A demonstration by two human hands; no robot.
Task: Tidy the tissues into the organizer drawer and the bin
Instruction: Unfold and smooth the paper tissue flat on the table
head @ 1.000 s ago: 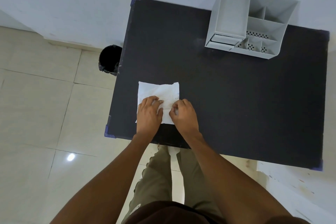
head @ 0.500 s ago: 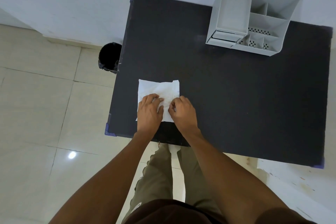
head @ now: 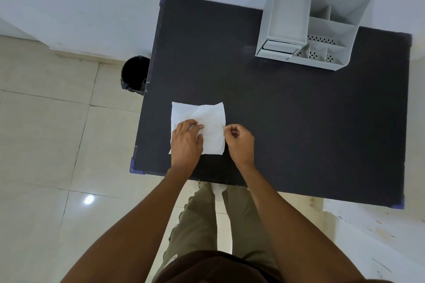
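Now L hand (head: 186, 142) flat on tissue (head: 207, 114), R hand (head: 240, 142) pinching its edge; organizer (head: 287, 30) far.

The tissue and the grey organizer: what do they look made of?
Tissue: thin, soft white paper, matte, judging by its creases and wrinkles under the left hand. Organizer: probably moulded plastic, matte light grey, with thin rigid walls and punched hole patterns in the small compartments.

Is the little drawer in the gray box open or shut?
Shut, it seems. The drawer front sits nearly level with the organizer front, and none of its inside shows.
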